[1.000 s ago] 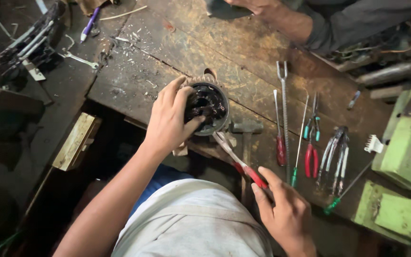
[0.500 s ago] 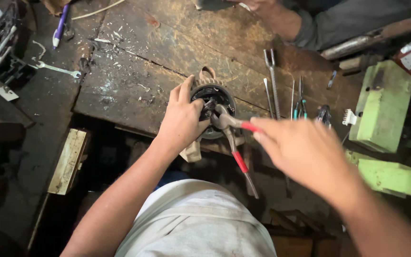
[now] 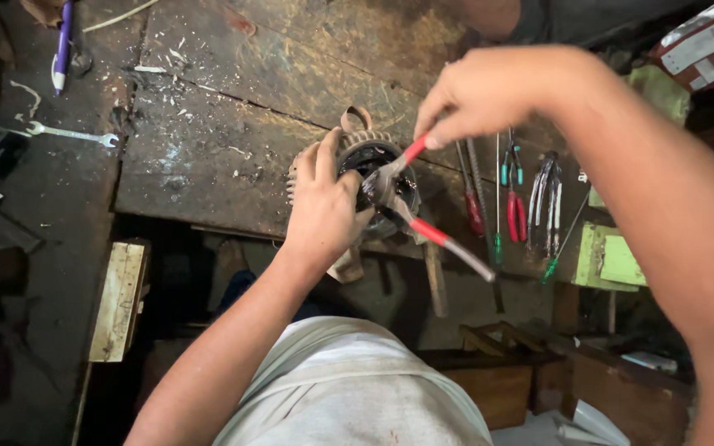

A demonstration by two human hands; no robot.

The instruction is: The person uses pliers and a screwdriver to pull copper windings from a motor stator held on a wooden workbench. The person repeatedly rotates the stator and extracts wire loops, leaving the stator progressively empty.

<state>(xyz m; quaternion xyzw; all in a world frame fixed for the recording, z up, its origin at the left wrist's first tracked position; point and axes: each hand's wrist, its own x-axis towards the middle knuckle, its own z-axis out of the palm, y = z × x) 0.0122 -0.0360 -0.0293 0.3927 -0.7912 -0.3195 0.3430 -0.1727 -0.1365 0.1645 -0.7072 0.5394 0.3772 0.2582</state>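
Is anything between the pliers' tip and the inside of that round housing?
Nothing visible. The pliers held by the right hand already reach into the open housing. The left hand grips its near rim, beside the tip rather than across it.

my hands and forearms are bare, no gloves, rings or watch. i wear a pale grey shirt, creased and faintly smudged.

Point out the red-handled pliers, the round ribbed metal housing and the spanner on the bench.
red-handled pliers (image 3: 390, 183): head view, on the metal head near the pivot.
round ribbed metal housing (image 3: 363, 142): head view, on its far ribbed rim.
spanner (image 3: 68, 133): head view, on the shaft's middle.
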